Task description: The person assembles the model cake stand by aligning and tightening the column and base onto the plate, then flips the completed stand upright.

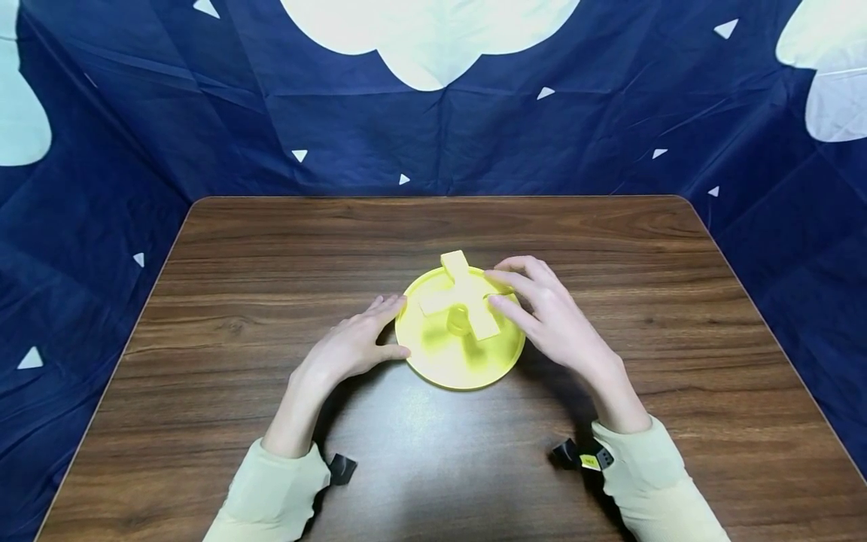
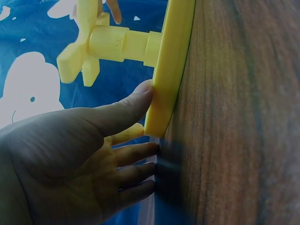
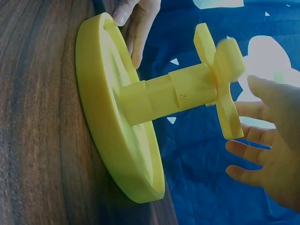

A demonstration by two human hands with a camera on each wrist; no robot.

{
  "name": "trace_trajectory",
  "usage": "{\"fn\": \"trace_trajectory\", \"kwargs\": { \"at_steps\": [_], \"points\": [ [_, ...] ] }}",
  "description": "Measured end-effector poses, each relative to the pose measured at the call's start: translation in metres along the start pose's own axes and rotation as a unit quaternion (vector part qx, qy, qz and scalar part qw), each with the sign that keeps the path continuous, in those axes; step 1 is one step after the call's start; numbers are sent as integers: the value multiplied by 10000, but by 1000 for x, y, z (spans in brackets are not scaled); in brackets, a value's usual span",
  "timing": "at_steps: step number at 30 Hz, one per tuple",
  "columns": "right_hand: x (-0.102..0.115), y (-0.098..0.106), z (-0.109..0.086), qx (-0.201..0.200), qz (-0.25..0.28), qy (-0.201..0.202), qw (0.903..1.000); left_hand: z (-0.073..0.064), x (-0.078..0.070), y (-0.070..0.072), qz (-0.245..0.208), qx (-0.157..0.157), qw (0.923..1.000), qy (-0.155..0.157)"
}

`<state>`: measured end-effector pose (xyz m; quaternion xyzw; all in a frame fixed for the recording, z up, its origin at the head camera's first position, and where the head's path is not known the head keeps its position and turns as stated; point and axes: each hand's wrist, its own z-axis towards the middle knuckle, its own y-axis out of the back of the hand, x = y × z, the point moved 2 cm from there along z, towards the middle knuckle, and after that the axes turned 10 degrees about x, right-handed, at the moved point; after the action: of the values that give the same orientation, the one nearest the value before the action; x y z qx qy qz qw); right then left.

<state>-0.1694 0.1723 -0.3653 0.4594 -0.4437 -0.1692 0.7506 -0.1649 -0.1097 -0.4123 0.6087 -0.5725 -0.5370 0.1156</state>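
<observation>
A yellow plastic piece stands upright on the table, with a round rimmed base [image 1: 460, 373], a stepped stem [image 3: 159, 96] and a cross-shaped handle [image 1: 467, 290] on top. My left hand [image 1: 357, 337] is at the left edge of the base. In the left wrist view its thumb touches the rim, while its extended fingers lie along the side near the tabletop. My right hand [image 1: 552, 316] is beside the handle's right arm, thumb and fingers spread around it. The right wrist view shows those fingers loosely bent, with no clear grip on the handle. Raised digits mark the stem.
The wooden table [image 1: 271, 248] has rounded far corners. Dark blue cloth [image 1: 352, 135] with white cloud and triangle shapes hangs behind and at both sides. Small black devices sit at both wrists, the left one [image 1: 342, 469] and the right one [image 1: 565, 454] close above the tabletop.
</observation>
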Motion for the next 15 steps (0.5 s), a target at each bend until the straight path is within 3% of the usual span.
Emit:
{"fn": "trace_trajectory", "kwargs": {
  "at_steps": [7, 15],
  "points": [
    [1, 6, -2, -228, -66, -64, 9997, 0, 0, 0, 11, 26, 10000, 11],
    [6, 8, -4, -140, 232, 33, 9996, 0, 0, 0, 79, -40, 9999, -51]
  ]
}}
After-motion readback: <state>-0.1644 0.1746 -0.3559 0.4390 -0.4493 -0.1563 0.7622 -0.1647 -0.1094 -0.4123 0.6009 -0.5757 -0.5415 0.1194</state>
